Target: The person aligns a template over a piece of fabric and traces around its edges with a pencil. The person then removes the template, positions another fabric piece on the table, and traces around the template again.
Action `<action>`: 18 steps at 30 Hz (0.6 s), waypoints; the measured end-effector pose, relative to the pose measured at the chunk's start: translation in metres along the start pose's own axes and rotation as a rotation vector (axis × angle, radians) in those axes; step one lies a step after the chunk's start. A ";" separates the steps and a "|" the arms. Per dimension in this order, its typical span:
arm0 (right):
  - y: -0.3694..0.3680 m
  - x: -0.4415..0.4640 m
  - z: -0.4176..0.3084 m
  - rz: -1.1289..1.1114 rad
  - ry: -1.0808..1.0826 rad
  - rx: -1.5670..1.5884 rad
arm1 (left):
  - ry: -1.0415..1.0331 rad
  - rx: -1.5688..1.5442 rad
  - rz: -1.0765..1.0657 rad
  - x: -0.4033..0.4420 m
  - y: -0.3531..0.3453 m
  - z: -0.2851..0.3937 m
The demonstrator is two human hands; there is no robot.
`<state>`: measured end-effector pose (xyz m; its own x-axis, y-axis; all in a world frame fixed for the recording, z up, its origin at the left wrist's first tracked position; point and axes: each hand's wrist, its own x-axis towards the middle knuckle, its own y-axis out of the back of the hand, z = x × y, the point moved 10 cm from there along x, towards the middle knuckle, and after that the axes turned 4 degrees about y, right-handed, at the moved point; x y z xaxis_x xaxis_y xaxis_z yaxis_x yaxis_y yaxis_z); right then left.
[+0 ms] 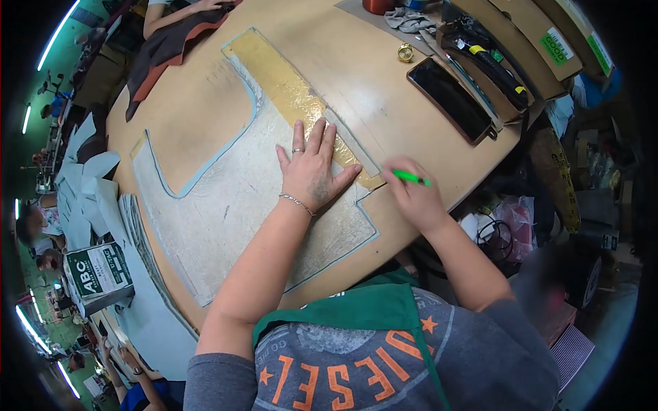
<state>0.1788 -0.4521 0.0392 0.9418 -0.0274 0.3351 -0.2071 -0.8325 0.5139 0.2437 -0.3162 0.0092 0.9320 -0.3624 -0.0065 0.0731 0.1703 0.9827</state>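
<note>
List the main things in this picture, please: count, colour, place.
table: 1, tan, centre
template: 1, whitish with gold strip, on table
pen: 1, green, in right hand
phone: 1, black, table's right side
watch: 1, gold, near phone
cloth: count unclear, brown and red, top left
ABC box: 1, green-white, left
sheets: several, pale, left
cartons: several, brown, upper right
apron: 1, green, bottom centre
left hand: 1, bare, flat on template
right hand: 1, bare, gripping pen

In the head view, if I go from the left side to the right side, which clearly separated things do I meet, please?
ABC box → left hand, spread flat → right hand gripping a green pen → "GOOD" label on a cardboard box.
</note>
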 end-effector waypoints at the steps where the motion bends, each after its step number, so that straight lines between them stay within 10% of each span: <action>1: 0.008 -0.014 -0.004 -0.044 -0.013 -0.015 | 0.002 -0.004 0.000 -0.001 -0.001 0.000; 7: 0.027 -0.027 -0.031 0.023 -0.021 0.024 | -0.022 -0.015 0.020 -0.005 0.005 -0.002; 11: 0.010 -0.008 -0.036 0.038 -0.041 0.028 | -0.053 -0.762 0.341 -0.024 0.026 -0.066; 18: -0.021 0.036 -0.006 -0.041 0.038 -0.231 | 0.554 -0.068 0.644 -0.244 0.083 -0.246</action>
<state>0.2154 -0.4323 0.0447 0.9411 0.0284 0.3369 -0.2277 -0.6835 0.6935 0.1094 0.0118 0.0471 0.8367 0.3222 0.4428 -0.5264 0.2505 0.8125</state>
